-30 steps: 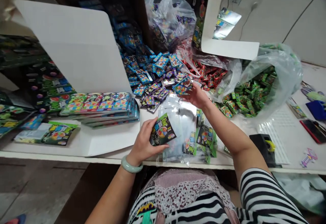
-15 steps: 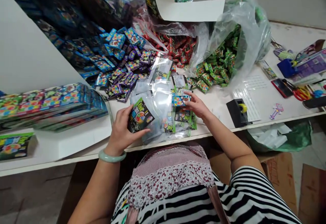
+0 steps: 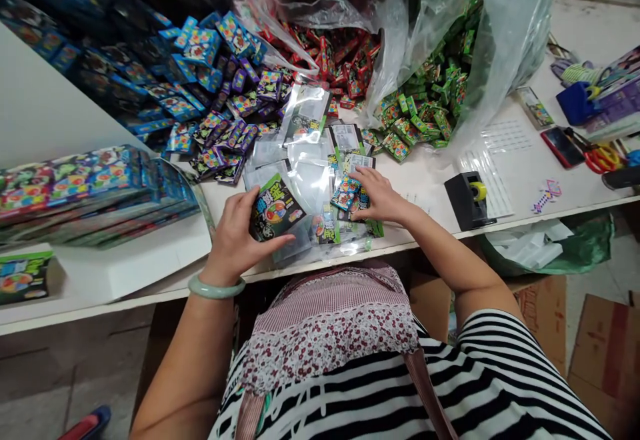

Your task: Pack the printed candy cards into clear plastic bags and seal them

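Observation:
My left hand (image 3: 240, 230) is closed on a clear plastic pouch with a green and black printed card (image 3: 274, 208), held just above the table's front edge. My right hand (image 3: 376, 195) pinches a small blue candy packet (image 3: 346, 193) over a heap of empty clear pouches (image 3: 310, 180). Both hands are close together, the packet a short way right of the held pouch. A green bangle (image 3: 216, 288) circles my left wrist.
Piles of small packets lie behind: blue ones (image 3: 210, 73), red ones (image 3: 345, 67), green ones in a clear bag (image 3: 435, 100). A stack of filled pouches (image 3: 95, 190) sits at left. A black tape dispenser (image 3: 466, 200), phone (image 3: 563, 147) and scissors (image 3: 600, 157) lie at right.
My right hand drew back from the blue pile with a blue packet, toward the pouches near the left hand. The view tilted down and shifted right.

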`<state>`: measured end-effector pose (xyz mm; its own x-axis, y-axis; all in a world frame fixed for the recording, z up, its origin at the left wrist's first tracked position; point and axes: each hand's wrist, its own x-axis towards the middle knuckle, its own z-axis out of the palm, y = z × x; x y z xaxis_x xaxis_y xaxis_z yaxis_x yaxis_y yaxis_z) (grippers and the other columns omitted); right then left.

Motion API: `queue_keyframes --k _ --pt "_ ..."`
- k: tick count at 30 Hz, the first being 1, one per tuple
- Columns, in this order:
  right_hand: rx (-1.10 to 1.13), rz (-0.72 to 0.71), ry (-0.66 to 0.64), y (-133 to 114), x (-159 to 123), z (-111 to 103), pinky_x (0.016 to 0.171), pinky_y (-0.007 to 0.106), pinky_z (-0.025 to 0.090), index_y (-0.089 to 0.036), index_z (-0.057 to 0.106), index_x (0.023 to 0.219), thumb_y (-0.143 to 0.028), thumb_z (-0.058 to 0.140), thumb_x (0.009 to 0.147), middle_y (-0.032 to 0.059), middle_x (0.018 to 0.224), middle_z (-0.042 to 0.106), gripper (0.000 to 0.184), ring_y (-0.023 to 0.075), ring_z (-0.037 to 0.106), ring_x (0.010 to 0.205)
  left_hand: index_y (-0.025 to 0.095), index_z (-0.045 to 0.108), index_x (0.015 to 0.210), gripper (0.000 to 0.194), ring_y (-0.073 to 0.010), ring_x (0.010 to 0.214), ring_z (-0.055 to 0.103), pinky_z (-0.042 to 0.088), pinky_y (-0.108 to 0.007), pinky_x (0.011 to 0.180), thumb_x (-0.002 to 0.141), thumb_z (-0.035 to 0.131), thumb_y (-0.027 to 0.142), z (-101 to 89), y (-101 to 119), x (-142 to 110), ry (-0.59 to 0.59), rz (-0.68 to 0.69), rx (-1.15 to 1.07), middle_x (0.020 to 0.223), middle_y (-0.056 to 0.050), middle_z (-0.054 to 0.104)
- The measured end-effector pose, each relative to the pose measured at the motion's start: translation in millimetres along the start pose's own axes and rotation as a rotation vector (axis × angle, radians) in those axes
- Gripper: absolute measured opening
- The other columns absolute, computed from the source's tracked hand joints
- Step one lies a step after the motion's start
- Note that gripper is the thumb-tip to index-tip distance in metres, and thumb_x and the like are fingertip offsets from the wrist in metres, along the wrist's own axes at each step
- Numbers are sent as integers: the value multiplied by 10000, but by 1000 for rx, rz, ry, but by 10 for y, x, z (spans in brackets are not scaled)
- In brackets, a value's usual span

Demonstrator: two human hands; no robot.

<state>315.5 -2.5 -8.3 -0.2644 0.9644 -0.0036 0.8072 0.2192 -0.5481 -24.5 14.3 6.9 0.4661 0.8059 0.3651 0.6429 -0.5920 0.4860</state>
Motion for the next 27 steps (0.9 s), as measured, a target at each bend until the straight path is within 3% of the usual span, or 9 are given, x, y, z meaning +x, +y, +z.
queue_keyframes --k 3,8,13,17,21,27 --pt "-97 55 -19 -77 102 91 1117 572 322 -145 470 1407 -517 825 657 218 1467 472 909 401 393 1380 225 350 1503 1002 -373 1215 545 480 -569 1052 700 764 660 37 27 11 -43 9 1 1295 -160 523" --pt "-98 149 131 -154 69 214 1045 572 407 -140 525 1342 -334 706 717 209 1358 532 679 396 491 1249 220 347 1501 998 -369 1202 551 492 -559 1033 706 754 664 49 30 -24 -83 -25 48 1283 -158 527" --pt "-46 -148 281 -369 -63 -177 1161 554 320 -248 397 1463 -291 649 768 125 1506 414 740 353 379 1392 238 327 1503 992 -350 1205 541 480 -536 1046 715 734 681 56 49 -5 -85 10 71 1293 -148 515" --pt "-161 -315 94 -672 -93 -427 1142 603 304 -281 403 1469 -285 650 808 113 1513 411 706 388 369 1384 215 306 1517 1008 -357 1207 534 469 -529 1050 724 737 664 103 86 34 -75 105 70 1305 -167 509" --pt "-216 -393 -109 -785 -67 -439 1099 620 340 -242 448 1438 -292 694 782 152 1480 440 703 413 393 1343 193 319 1517 1003 -364 1205 534 462 -533 1050 730 740 649 111 130 12 -97 147 87 1303 -184 513" --pt "-86 -481 -178 -758 -50 -390 1098 576 391 -232 432 1435 -296 722 766 157 1396 501 732 370 449 1295 188 374 1475 958 -359 1197 541 462 -533 1047 714 764 617 84 232 -49 -211 107 17 1296 -177 530"
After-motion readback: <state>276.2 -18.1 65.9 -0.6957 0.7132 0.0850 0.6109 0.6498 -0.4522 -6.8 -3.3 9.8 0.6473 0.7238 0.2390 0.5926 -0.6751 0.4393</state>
